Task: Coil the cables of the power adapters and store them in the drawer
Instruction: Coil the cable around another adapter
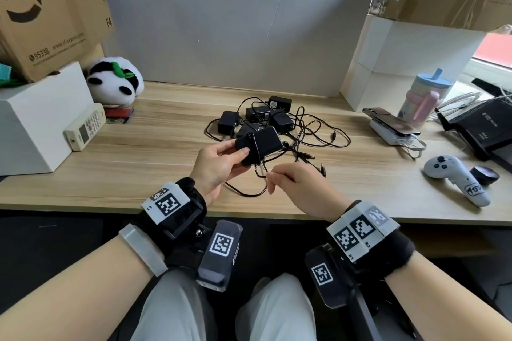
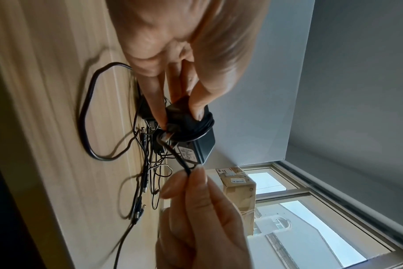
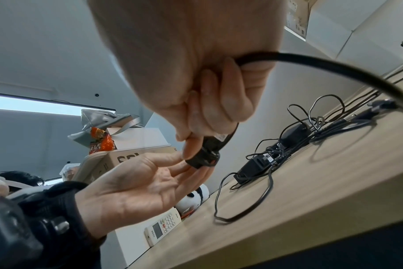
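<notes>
My left hand grips a black power adapter above the wooden desk, thumb on top and fingers beneath. Its cable is wound round the body in a few turns. My right hand pinches the loose cable just below the adapter, between thumb and forefinger. The rest of that cable runs in a loop down onto the desk. Behind lies a tangled pile of several more black adapters with their cables. No drawer is in view.
A white remote and a plush panda sit at the left by a white box. A phone on a power bank, a cup, a white controller and a black device occupy the right.
</notes>
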